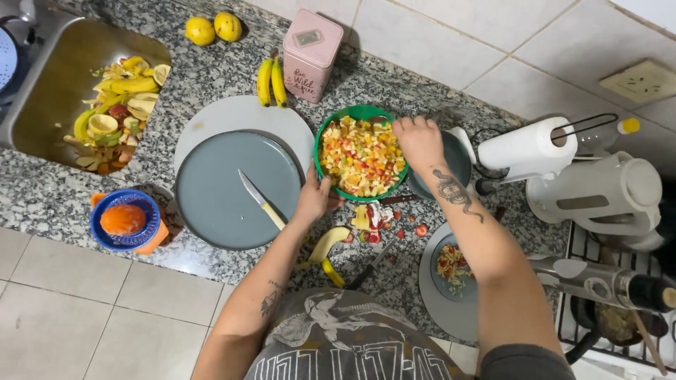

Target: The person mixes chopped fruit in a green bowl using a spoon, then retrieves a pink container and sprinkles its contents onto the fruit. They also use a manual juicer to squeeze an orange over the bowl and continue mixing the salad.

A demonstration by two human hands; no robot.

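A green bowl (366,112) full of chopped fruit sits on the granite counter. My left hand (315,198) grips its near rim. My right hand (418,141) hovers over the bowl's right side with fingers curled down into the fruit; whether it holds a utensil I cannot tell. A knife with a pale handle (262,200) lies on a large grey plate (211,204) just left of my left hand. A banana peel (325,250) and fruit scraps (373,219) lie below the bowl.
Sink (49,91) at the far left holds fruit peels. A blue-and-orange juicer (125,219), two bananas (272,81), two lemons (213,28), a pink tin (310,53), paper towel roll (527,149), white kettle (605,193), small plate with scraps (451,271), stove with pan (620,320).
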